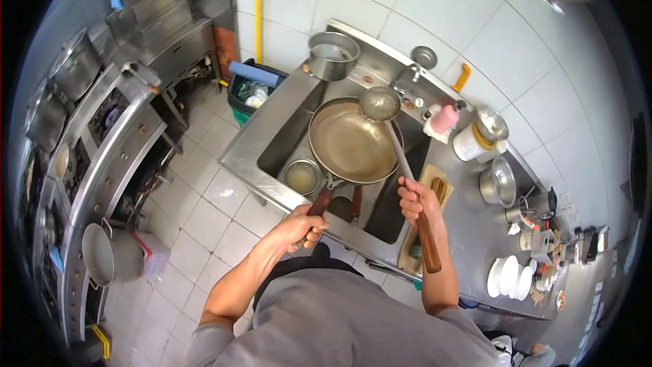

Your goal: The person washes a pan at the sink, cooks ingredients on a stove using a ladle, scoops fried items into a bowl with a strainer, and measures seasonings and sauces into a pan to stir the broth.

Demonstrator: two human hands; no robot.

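Note:
My left hand [305, 228] is closed around the dark wooden handle of a large frying pan [350, 139]. The pan sits tilted over the sink [272, 153], its bare metal inside facing up. In my right hand [419, 202] is a long ladle [379, 104], gripped where its metal shaft meets the wooden handle. The ladle's bowl hangs over the pan's far rim; I cannot tell if they touch. Left of the pan handle, a small round metal bowl [302, 175] rests in the sink. Another utensil with a reddish-brown handle [356, 202] lies under the pan.
A metal pot [333, 56] stands at the sink's back left corner, near the faucet [411, 75]. On the right counter are a pink bottle [446, 119], metal bowls [499, 182] and white dishes [504, 276]. A bin [252, 90] and a stove [115, 170] are leftward.

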